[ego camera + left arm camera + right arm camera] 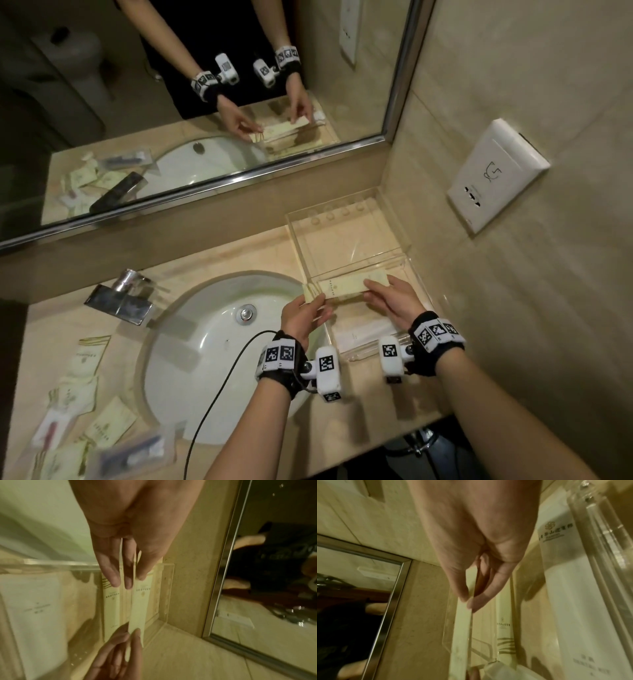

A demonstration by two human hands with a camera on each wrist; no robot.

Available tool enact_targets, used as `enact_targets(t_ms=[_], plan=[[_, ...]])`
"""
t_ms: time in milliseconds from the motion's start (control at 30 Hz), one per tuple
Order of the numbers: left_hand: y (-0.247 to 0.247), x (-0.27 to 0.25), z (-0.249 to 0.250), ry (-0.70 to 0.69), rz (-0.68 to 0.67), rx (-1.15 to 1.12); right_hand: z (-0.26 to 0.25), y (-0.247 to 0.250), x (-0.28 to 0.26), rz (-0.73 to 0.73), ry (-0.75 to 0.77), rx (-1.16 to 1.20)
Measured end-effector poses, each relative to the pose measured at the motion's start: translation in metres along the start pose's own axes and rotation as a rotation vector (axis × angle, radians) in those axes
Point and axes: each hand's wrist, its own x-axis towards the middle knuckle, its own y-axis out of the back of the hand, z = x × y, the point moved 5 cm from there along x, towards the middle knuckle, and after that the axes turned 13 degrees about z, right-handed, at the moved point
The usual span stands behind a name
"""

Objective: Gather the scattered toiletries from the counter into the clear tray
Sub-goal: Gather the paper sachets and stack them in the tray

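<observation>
Packet (pixel 346 287) pinched between both hands' fingertips, seemingly over tray (pixel 346 240)

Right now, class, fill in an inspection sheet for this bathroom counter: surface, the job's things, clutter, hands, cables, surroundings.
Surface: beige stone counter round a white sink.
Job's things: clear tray at the right wall, a white packet lying in it; long cream packet held over it; more packets left of the sink.
Clutter: nothing seen.
Hands: left hand and right hand pinch the cream packet's ends.
Cables: black cable from the left wrist across the sink.
Surroundings: mirror, chrome tap, wall socket.
</observation>
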Motion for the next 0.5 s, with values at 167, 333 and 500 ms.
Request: enact_targets(t_ms=[167, 333, 500], plan=[[0.007, 0.012, -0.008, -0.092, 0.127, 0.137, 0.014, 0.027, 0.023, 0.291, 0.016, 0.078], [-0.009, 0.007, -0.012, -0.146, -0.031, 0.27, 0.015, 0.019, 0.027, 0.353, 0.015, 0.089], [-0.026, 0.008, -0.02, -0.103, -0.089, 0.348, 0.016, 0.01, 0.034, 0.417, 0.073, -0.223]])
